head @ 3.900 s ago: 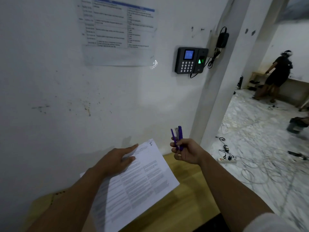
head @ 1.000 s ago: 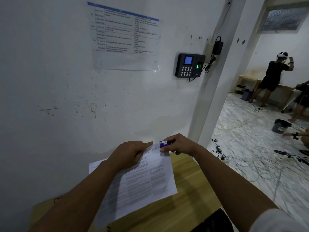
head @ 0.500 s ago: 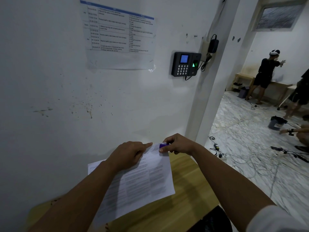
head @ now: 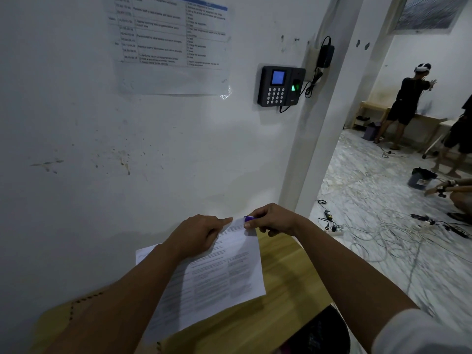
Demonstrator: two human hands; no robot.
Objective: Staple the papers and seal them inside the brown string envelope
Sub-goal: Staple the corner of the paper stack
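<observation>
The printed white papers [head: 217, 277] lie on a small wooden table [head: 281, 272] against the wall. My left hand [head: 196, 233] rests flat on their upper part, its index finger pointing toward the top right corner. My right hand [head: 273, 219] grips a small purple stapler [head: 249, 219], whose jaws sit over that top right corner of the papers. Only the stapler's tip shows past my fingers. A brown envelope [head: 51, 325] with dark stitching peeks out under my left forearm at the table's left end.
A white wall stands right behind the table, with a keypad device [head: 279, 85] and a posted sheet [head: 171, 44] on it. To the right, cables and a power strip [head: 334, 229] lie on the marble floor. Other people stand and crouch in the far room.
Earlier my right hand held the stapler upright above the table; it has come down onto the papers' top right corner. In the last second both hands barely moved.
</observation>
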